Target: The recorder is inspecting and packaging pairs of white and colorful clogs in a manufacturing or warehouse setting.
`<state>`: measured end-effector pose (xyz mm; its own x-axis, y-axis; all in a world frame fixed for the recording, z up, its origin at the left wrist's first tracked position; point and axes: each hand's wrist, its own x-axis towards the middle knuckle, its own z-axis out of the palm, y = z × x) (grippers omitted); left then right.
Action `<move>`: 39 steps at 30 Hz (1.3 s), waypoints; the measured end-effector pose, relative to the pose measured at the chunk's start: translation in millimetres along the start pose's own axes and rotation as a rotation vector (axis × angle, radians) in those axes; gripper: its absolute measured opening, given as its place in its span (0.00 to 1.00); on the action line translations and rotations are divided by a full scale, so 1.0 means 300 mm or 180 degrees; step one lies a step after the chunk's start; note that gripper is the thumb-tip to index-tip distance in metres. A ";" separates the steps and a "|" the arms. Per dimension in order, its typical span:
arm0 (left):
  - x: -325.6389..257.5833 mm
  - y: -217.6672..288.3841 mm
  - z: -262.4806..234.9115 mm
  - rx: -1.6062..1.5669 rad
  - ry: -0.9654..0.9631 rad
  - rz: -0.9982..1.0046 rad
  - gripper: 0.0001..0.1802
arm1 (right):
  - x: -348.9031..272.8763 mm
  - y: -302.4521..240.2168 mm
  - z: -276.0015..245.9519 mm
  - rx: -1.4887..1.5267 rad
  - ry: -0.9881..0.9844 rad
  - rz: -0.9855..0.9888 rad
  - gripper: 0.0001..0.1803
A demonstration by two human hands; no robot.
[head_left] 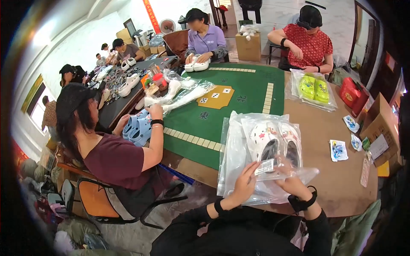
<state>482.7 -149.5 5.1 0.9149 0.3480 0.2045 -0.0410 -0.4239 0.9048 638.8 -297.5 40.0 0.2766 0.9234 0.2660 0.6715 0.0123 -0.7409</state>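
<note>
Looking down from the head camera: both of the person's hands work at the near edge of a brown table. Left hand grips the lower left edge of a clear plastic bag, fingers curled onto the film. Right hand pinches the same bag at its lower right, thumb and fingers closed on the plastic beside a small white barcode label. Both wrists carry black bands.

Inside the bag: a pair of white clogs with coloured charms, lying side by side, toes pointing away from the person. The bag lies flat on more clear bags stacked under it, just right of a green game mat that covers the table's left part.

Further off on the table: a bagged pair of lime-green clogs at the far right; a red pouch near them; small printed sticker packets to the right of the held bag; a cardboard box at the right edge.

Other people: a co-worker in a maroon shirt sits at the left, handling blue clogs beside loose clear bags. A person in a purple shirt at the far side holds white clogs. A person in a red patterned shirt sits at the far right. More people sit along a long dark table at far left.
</note>
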 end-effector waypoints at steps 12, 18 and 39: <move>-0.173 -0.057 0.148 -0.0748 0.0598 -0.0380 0.33 | -0.044 0.050 0.115 -0.2439 0.0351 0.0215 0.29; -0.148 0.078 0.087 -0.0638 -0.0067 -0.1729 0.26 | 0.029 0.131 0.187 -0.2112 0.1304 -0.0396 0.22; -0.205 -0.057 0.054 -0.2043 0.0102 -0.1555 0.31 | -0.059 0.023 0.038 -0.0813 -0.0104 0.0327 0.52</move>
<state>433.7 -177.2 -29.1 0.8775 0.3978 -0.2678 0.1292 0.3418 0.9309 630.8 -309.4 23.1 0.3325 0.9268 0.1745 0.7938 -0.1752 -0.5824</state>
